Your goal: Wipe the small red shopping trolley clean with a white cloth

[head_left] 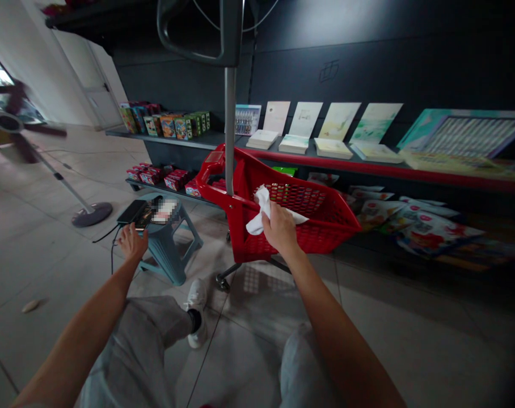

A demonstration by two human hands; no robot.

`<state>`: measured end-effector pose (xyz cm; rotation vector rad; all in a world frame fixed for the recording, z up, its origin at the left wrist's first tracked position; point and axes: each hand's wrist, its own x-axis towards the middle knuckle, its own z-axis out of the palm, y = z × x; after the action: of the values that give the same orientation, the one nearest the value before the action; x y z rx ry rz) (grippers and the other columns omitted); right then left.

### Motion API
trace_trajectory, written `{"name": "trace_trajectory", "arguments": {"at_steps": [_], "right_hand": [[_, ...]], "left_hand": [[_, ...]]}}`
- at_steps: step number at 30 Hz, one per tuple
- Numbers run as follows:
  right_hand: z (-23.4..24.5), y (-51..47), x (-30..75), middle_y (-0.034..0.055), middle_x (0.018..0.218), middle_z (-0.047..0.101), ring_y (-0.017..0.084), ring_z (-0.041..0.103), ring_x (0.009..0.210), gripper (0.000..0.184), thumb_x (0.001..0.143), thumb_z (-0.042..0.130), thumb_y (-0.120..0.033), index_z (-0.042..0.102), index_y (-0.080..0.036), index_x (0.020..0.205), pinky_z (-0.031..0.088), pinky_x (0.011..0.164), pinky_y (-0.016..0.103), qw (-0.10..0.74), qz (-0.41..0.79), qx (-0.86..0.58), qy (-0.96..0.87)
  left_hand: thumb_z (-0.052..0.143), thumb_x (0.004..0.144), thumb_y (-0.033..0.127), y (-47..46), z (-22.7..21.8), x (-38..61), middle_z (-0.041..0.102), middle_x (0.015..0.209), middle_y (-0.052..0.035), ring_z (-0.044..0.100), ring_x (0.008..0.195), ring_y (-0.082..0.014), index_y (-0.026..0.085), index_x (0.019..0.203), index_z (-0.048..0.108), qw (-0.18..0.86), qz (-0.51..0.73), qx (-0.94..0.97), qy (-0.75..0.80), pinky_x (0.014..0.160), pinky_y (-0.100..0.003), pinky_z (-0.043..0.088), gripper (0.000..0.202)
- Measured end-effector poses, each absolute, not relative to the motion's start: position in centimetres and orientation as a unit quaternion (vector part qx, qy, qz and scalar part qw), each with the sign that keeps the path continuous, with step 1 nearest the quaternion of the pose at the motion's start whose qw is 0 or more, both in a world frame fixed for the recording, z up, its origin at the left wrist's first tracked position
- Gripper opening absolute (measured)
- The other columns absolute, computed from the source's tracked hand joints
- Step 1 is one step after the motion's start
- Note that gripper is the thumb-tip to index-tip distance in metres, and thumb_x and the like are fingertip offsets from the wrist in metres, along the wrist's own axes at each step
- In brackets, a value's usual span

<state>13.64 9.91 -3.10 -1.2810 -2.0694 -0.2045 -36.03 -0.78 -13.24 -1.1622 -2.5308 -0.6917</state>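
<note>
My right hand is closed round a white cloth, whose loose ends stick out on both sides. It is at the near top edge of a red plastic shopping cart with a perforated basket. Over to the left, my left hand has its fingers apart at the edge of a blue-grey stool. Its fingertips are beside a phone on the stool top; whether they touch it I cannot tell. A black flat device with cables lies there too.
Behind the cart, a dark shelf holds small boxes, booklets and bagged goods. A grey pole rises at the cart handle. At left a fan stands on the tiled floor, with cables nearby.
</note>
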Motion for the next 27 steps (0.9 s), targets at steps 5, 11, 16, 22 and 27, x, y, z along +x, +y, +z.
{"name": "trace_trajectory", "arguments": {"at_steps": [5, 11, 16, 22, 27], "right_hand": [[-3.0, 9.8, 13.6, 0.0196, 0.111, 0.068, 0.033, 0.061, 0.101, 0.041, 0.103, 0.039, -0.031, 0.053, -0.007, 0.133, 0.046, 0.092, 0.045, 0.341, -0.077, -0.496, -0.795], [-3.0, 9.9, 13.6, 0.0197, 0.111, 0.068, 0.033, 0.061, 0.102, 0.041, 0.103, 0.038, -0.032, 0.054, -0.008, 0.133, 0.046, 0.093, 0.046, 0.35, -0.077, -0.49, -0.795], [-3.3, 10.1, 13.7, 0.0198, 0.111, 0.068, 0.033, 0.06, 0.101, 0.041, 0.104, 0.038, -0.033, 0.054, -0.009, 0.132, 0.046, 0.093, 0.047, 0.352, -0.072, -0.486, -0.797], [-3.3, 9.8, 13.7, 0.0195, 0.113, 0.068, 0.033, 0.06, 0.101, 0.04, 0.103, 0.039, -0.032, 0.054, -0.009, 0.133, 0.045, 0.092, 0.045, 0.355, -0.071, -0.487, -0.795], [-3.3, 9.3, 13.4, 0.0192, 0.112, 0.068, 0.033, 0.06, 0.101, 0.039, 0.103, 0.04, -0.031, 0.056, -0.009, 0.131, 0.045, 0.093, 0.045, 0.356, -0.071, -0.493, -0.791]], "left_hand": [[0.055, 0.093, 0.052, -0.4, -13.0, -36.3, 0.06, 0.136, -0.0304, 0.045, 0.138, -0.0433, 0.0, 0.147, 0.041, 0.131, -0.203, -0.358, -0.902, 0.112, -0.06, 0.035, 0.076], [0.063, 0.088, 0.053, 0.1, -13.2, -37.0, 0.061, 0.135, -0.0302, 0.048, 0.135, -0.0436, 0.0, 0.144, 0.045, 0.139, -0.225, -0.341, -0.902, 0.11, -0.058, 0.038, 0.079], [0.067, 0.085, 0.054, 0.0, -13.1, -37.5, 0.061, 0.137, -0.0287, 0.05, 0.134, -0.0439, 0.001, 0.142, 0.048, 0.126, -0.239, -0.33, -0.904, 0.11, -0.058, 0.038, 0.08], [0.071, 0.084, 0.053, -1.2, -12.1, -36.5, 0.046, 0.151, -0.032, 0.04, 0.144, -0.0455, 0.0, 0.155, 0.03, 0.105, -0.266, -0.323, -0.902, 0.116, -0.06, 0.034, 0.097], [0.06, 0.094, 0.049, -1.3, -7.3, -32.1, 0.029, 0.163, -0.028, 0.028, 0.15, -0.0417, 0.005, 0.156, 0.027, 0.179, -0.346, -0.36, -0.848, 0.121, -0.057, 0.028, 0.083]]}}
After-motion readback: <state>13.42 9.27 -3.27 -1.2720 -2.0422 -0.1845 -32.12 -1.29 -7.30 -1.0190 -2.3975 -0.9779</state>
